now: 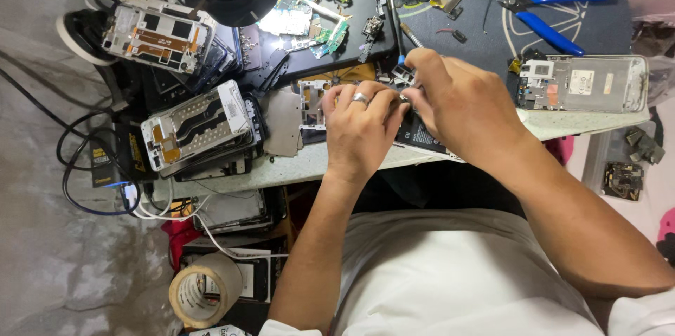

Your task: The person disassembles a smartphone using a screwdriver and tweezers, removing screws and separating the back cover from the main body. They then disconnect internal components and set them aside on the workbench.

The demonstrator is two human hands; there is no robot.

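Now, sweeping from the left: stacked phone frames (197,128) sit at the bench's (295,167) near edge, well clear of the action. Next comes the left hand (358,132), ringed, fingers curled down and pressing on the opened phone (422,136) beneath it. That phone lies directly under both hands, long axis apparently running left to right, though it's largely hidden. The right hand (460,107) touches the left, fingertips pinched narrow around a small tool tip (402,62); exactly what it pinches can't be told. Blue pliers (552,16) lie beyond, untouched.
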